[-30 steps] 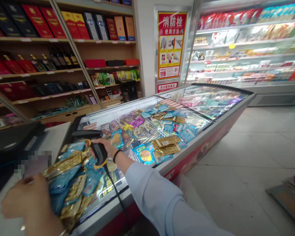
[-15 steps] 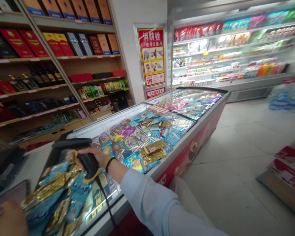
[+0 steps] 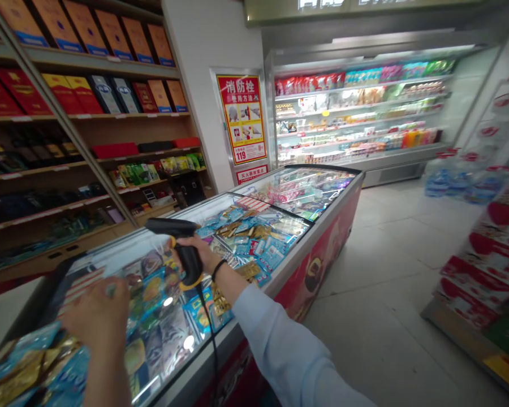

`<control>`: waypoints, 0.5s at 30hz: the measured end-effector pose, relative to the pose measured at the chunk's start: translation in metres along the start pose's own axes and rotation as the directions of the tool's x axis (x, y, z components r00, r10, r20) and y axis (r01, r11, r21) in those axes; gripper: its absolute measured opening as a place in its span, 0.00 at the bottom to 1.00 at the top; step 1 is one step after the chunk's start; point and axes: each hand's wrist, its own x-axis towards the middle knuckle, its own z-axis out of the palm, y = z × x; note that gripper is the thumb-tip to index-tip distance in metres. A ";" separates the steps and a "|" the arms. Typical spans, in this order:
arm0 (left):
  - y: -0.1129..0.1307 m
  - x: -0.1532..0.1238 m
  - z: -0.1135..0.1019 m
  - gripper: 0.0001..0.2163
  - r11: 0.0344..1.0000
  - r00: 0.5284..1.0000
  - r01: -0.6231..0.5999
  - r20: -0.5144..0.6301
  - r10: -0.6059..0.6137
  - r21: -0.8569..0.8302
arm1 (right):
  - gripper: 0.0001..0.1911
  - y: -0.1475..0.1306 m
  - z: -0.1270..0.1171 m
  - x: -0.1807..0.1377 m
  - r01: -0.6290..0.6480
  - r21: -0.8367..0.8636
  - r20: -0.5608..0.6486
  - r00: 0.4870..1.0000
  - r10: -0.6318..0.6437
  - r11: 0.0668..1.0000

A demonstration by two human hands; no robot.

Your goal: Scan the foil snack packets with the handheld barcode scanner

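Note:
My right hand (image 3: 201, 254) is closed round the grip of a black and yellow barcode scanner (image 3: 190, 264), whose cable hangs down past the freezer's front edge. My left hand (image 3: 99, 311) is raised over the glass of the chest freezer (image 3: 294, 249), its fingers bent but smeared by motion. Whether anything is in it I cannot make out. Beneath and left of that forearm lies a heap of blue and gold snack packets (image 3: 38, 367). Further along the freezer are more blue and gold packets (image 3: 248, 226), beyond the scanner.
Wooden shelves (image 3: 80, 116) with boxes and bottles stand at the left. A lit refrigerated display (image 3: 348, 113) fills the back wall, beside a red hydrant sign (image 3: 241, 118). Water bottles (image 3: 453, 175) and stacked red cartons (image 3: 479, 271) stand on the floor at right.
My view has shifted. My left hand has come up from the lower left corner to above the freezer glass. The scanner in my right hand appears further right and past the near packet heap.

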 end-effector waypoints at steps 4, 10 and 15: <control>0.049 -0.014 0.020 0.17 0.959 0.960 -0.277 -0.053 0.274 -0.066 | 0.16 -0.032 -0.041 -0.038 0.042 -0.038 -0.164 0.985 -0.047 0.998; 0.112 -0.034 0.072 0.18 0.874 0.907 -0.336 0.131 0.401 -0.350 | 0.18 -0.054 -0.113 -0.063 0.061 -0.114 -0.272 0.958 -0.090 0.992; 0.144 -0.045 0.121 0.19 0.589 0.821 0.186 0.454 0.347 -0.787 | 0.18 -0.053 -0.153 -0.062 0.028 -0.086 -0.358 0.932 -0.057 0.996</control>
